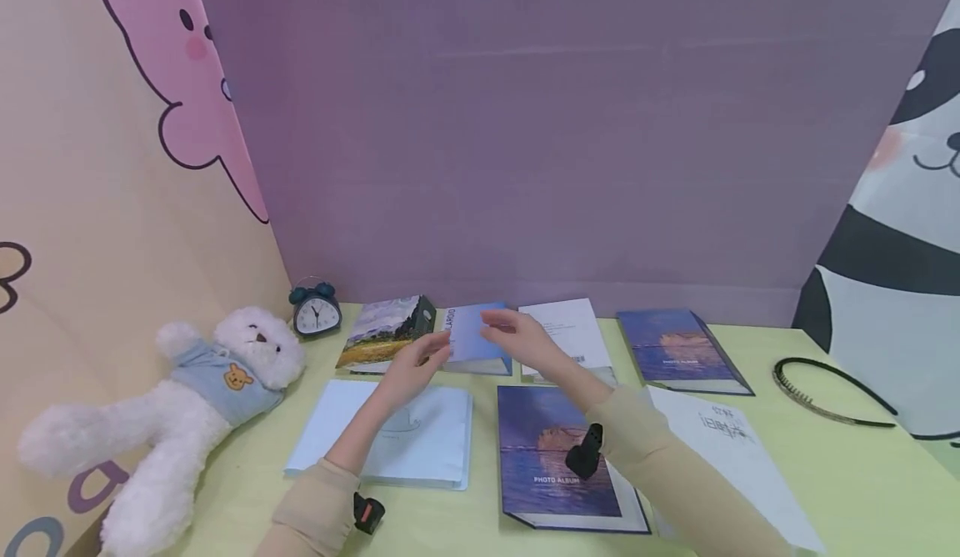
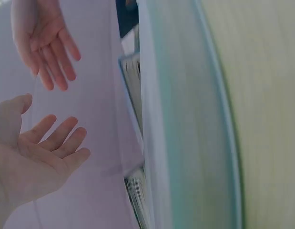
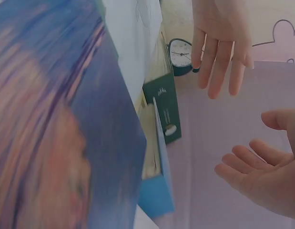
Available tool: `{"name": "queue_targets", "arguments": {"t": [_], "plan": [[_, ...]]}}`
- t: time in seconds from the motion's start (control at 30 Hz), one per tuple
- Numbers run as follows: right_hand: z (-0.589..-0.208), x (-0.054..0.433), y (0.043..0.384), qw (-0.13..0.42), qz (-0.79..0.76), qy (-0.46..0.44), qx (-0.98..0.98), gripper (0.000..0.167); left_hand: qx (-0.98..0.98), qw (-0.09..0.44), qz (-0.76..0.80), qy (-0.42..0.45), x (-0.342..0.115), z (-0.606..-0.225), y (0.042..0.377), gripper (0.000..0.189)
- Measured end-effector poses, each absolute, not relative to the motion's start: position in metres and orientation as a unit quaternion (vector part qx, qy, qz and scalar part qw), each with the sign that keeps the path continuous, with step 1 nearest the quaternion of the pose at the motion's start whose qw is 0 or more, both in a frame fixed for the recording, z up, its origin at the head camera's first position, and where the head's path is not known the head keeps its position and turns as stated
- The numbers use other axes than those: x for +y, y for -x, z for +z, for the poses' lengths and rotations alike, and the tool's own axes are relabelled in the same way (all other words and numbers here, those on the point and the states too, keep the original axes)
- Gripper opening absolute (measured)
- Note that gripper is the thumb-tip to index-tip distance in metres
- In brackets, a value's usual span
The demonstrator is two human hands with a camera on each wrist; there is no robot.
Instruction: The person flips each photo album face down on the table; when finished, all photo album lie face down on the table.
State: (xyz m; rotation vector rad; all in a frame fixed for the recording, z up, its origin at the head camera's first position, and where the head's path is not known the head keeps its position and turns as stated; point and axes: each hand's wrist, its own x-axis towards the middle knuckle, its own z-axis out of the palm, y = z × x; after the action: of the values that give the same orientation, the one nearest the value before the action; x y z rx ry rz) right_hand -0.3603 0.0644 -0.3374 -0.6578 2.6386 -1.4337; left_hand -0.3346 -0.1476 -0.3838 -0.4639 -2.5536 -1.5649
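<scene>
My left hand (image 1: 411,367) is raised near the blue book (image 1: 467,323) lettered "LAROID" on its visible part, fingers loosely bent and holding nothing. Opposite it, my right hand (image 1: 525,340) hovers over the same book's right side, also without anything in it. A gap separates the two hands, and in the right wrist view the left hand (image 3: 222,47) and right hand (image 3: 261,174) show relaxed, spread fingers. Under the left forearm lies a pale blue book (image 1: 438,444). Below the right forearm is a dark blue photo album (image 1: 525,449) with a sunset-coloured cover picture.
Along the back lie a landscape-cover book (image 1: 382,323), a white book (image 1: 573,323) and another photo album (image 1: 667,344). A white book (image 1: 731,449) lies front right, beside a black headband (image 1: 832,411). An alarm clock (image 1: 317,315) and a white plush bear (image 1: 217,407) are left.
</scene>
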Motion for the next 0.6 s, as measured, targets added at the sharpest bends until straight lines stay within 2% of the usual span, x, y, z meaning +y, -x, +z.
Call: {"name": "queue_targets", "arguments": {"t": [0.27, 0.6], "plan": [[-0.334, 0.109, 0.343, 0.019, -0.431, 0.251, 0.867, 0.052, -0.820, 0.007, -0.533, 0.208, -0.115, -0.371, 0.309, 0.050], [-0.334, 0.167, 0.315, 0.010, -0.410, 0.223, 0.884, 0.054, -0.840, 0.013, -0.486, 0.239, -0.070, -0.373, 0.299, 0.051]]}}
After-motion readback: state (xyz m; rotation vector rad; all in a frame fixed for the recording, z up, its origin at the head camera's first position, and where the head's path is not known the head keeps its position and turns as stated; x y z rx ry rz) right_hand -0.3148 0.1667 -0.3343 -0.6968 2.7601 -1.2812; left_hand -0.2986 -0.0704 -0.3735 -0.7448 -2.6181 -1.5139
